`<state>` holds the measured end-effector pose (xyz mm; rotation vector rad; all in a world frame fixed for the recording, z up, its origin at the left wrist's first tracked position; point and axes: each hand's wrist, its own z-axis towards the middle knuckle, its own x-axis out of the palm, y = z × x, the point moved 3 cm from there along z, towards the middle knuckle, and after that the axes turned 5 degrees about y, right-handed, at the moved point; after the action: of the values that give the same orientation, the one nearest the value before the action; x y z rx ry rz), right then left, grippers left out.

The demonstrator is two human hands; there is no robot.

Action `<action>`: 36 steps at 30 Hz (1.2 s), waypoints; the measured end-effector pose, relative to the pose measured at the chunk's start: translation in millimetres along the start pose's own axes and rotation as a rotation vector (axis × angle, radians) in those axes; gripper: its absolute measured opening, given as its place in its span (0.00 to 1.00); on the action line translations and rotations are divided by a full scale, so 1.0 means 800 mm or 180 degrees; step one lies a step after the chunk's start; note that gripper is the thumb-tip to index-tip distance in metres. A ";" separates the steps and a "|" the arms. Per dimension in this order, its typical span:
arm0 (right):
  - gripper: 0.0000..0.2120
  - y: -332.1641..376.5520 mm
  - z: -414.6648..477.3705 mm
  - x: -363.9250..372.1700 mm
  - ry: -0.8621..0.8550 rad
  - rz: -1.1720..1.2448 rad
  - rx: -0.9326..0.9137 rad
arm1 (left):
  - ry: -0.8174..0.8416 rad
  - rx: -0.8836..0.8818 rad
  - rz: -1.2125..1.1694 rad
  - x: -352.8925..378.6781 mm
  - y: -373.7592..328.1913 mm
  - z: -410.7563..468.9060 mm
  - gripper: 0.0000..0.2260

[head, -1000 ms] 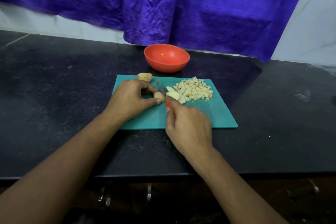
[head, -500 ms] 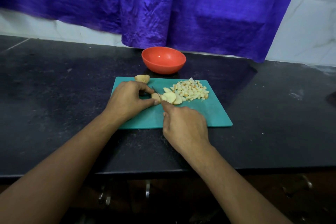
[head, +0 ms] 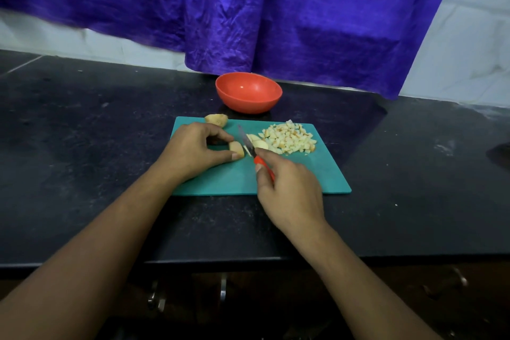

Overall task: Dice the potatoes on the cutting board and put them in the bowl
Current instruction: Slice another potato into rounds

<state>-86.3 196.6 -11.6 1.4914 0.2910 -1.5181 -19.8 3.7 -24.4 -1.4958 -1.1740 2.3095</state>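
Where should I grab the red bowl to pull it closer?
Take the red bowl by its near rim, thumb inside, reaching over the cutting board from the front: it stands upright, mouth open, and its smooth rounded sides offer no handle.

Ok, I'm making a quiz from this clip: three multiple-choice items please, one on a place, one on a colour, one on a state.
1. Relative to the cutting board, the bowl stands: A on it; B behind it, on the counter; C left of it.
2. The knife handle is: A black; B red; C white.
3. The right hand: A lies flat; B holds the bowl; C grips the knife.
Answers: B, it sits past the board's far edge; B, red shows by the fingers; C, fingers curl round the handle.
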 end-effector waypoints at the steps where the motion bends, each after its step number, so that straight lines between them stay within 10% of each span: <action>1: 0.20 0.004 0.002 0.003 0.0007 -0.0077 -0.0015 | 0.0027 0.0022 -0.0034 -0.001 0.001 0.001 0.16; 36: 0.22 0.012 -0.005 0.010 0.0282 -0.0765 -0.0262 | -0.0146 -0.0011 0.0069 0.001 0.001 0.003 0.14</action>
<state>-75.0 191.0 -15.1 1.5019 0.5965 -1.6084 -22.0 2.0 -24.9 -1.4714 -1.1796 2.3691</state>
